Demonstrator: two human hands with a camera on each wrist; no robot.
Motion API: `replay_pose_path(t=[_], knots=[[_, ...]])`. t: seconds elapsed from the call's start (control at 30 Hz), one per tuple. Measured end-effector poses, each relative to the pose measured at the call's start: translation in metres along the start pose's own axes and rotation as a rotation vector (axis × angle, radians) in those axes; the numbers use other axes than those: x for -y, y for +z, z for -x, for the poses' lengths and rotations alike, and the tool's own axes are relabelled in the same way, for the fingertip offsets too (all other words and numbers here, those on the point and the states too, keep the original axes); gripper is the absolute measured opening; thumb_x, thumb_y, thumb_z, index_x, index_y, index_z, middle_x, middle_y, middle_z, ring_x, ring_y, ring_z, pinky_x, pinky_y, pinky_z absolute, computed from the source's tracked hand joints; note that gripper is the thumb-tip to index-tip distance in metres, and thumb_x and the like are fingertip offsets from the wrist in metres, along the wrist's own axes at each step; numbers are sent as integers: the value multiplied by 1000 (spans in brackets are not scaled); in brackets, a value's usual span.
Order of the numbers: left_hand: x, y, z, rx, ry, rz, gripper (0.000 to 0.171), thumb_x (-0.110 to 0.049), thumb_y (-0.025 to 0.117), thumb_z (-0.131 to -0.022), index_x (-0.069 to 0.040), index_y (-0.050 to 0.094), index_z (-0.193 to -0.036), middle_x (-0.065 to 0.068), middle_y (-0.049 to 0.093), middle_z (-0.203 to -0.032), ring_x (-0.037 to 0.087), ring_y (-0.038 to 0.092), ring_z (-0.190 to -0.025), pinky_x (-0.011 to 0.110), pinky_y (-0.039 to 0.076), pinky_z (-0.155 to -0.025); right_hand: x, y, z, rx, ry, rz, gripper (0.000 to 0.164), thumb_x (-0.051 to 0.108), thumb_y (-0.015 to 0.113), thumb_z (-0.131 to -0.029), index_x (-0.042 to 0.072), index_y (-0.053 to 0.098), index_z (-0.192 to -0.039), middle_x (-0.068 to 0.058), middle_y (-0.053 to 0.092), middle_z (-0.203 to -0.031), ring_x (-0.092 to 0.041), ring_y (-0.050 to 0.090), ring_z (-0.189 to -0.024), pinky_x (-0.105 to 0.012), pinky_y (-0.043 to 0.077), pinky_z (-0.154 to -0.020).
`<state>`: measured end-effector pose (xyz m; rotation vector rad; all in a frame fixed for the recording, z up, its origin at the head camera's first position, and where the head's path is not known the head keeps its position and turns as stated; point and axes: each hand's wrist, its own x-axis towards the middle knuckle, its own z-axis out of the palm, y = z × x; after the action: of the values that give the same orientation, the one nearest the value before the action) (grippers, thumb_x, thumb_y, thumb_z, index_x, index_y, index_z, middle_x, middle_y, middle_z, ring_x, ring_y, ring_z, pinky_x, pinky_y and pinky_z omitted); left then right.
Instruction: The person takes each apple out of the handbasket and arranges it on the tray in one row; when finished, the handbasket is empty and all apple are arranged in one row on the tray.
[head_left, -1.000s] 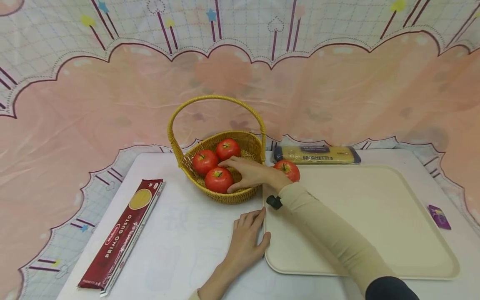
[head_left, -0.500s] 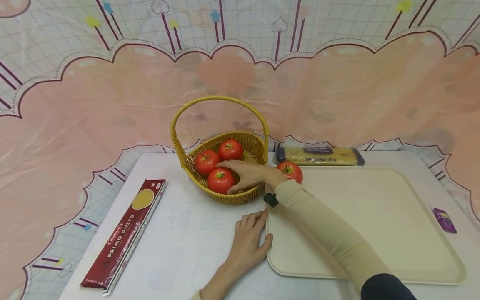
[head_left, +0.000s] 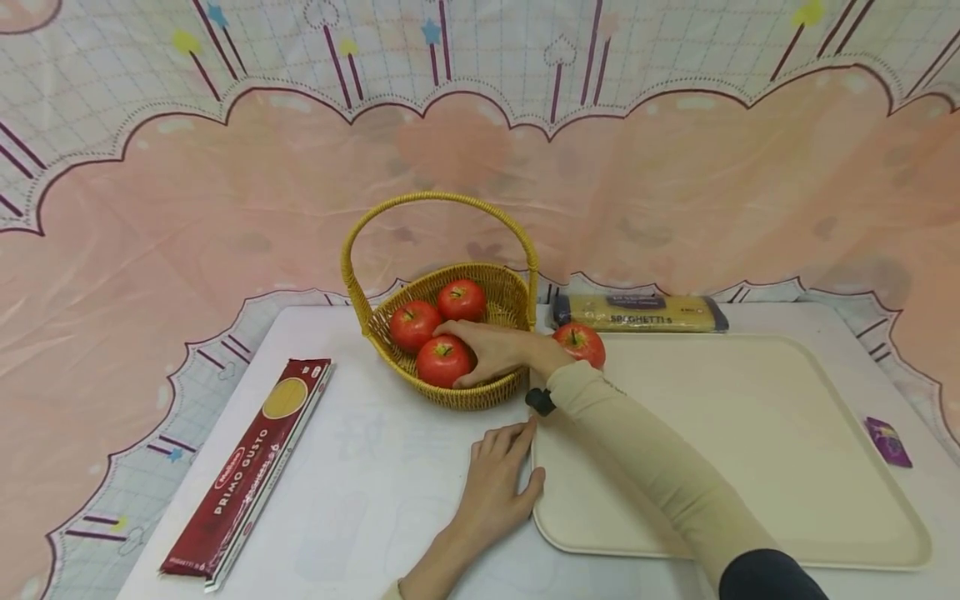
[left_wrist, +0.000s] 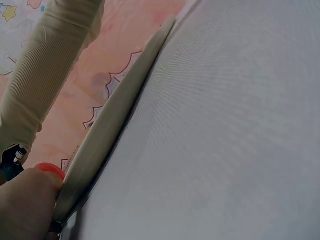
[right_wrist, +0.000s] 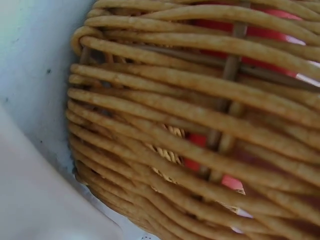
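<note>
- The right hand [head_left: 495, 348] reaches over the rim into the yellow wicker basket [head_left: 472, 398], its thumb and fingers curled around the front apple [head_left: 442, 362]; the far fingertips are hidden, so I cannot tell how many touch it.
- The front apple sits inside the basket, close to the near wall.
- Two more red fruits share the basket: the left apple [head_left: 415, 326] and the rear apple [head_left: 462, 298], both just beyond the front one.
- The basket stands on the white table [head_left: 375, 492], handle [head_left: 438, 197] arched upright above it; the right wrist view is mostly its weave, with red showing through gaps.
- The left hand [head_left: 497, 475] grasps nothing: it rests with extended fingers, forefinger and thumb at the left edge of the cream tray [head_left: 742, 450].
- A fourth apple [head_left: 581, 343] is at the tray's far left corner, just behind the right wrist.
- Behind the tray lies a yellow spaghetti pack [head_left: 641, 313] with dark ends.
- A dark red pasta packet [head_left: 251, 471], lettered "PRIMO GUSTO", lies slanted at the table's left side.
- A small purple packet [head_left: 888, 442] lies just beside the tray's right edge.
- A patterned peach-and-white cloth [head_left: 675, 183] hangs behind everything.
</note>
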<state>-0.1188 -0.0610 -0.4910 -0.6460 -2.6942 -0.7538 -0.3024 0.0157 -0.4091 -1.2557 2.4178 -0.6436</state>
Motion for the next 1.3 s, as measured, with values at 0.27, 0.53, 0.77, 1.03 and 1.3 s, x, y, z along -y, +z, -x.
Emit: replay_pose_path(t=[0.27,0.53,0.77,1.03,1.3], knots=[[-1,-1,2,17,-9,9,58,-29,58,-87,-13,44,-141,2,54,-129,16,45,-115,35,36,-89,1,2,4,-56,7,-71,73,43,70,-77,22,31,-135,1,40,-136,-14,45,-124,-37,41,-106],[-2,-3,1,-3,-13,5,59,-29,61,-86,-14,45,-141,1,55,-128,16,46,-115,34,37,-88,1,0,7,-139,5,-156,80,47,73,-74,21,28,-135,0,38,-135,-16,45,-125,-39,42,-106],[-2,-3,2,-4,-16,0,57,-28,61,-85,-14,48,-138,1,55,-128,17,47,-113,34,38,-87,3,-1,14,-201,22,-251,85,48,75,-72,26,24,-136,-1,42,-137,-20,48,-124,-42,44,-103],[-2,-3,2,-7,-17,0,57,-28,61,-85,-13,48,-138,1,56,-128,16,47,-112,35,38,-88,4,-3,24,-295,47,-336,88,48,77,-71,27,27,-141,2,43,-137,-17,47,-124,-42,47,-99],[-2,-4,1,4,-17,5,57,-29,61,-85,-12,48,-138,2,56,-127,17,47,-114,35,38,-88,1,-4,35,-378,52,-397,91,49,79,-69,32,30,-143,6,38,-141,-17,43,-125,-46,45,-100]])
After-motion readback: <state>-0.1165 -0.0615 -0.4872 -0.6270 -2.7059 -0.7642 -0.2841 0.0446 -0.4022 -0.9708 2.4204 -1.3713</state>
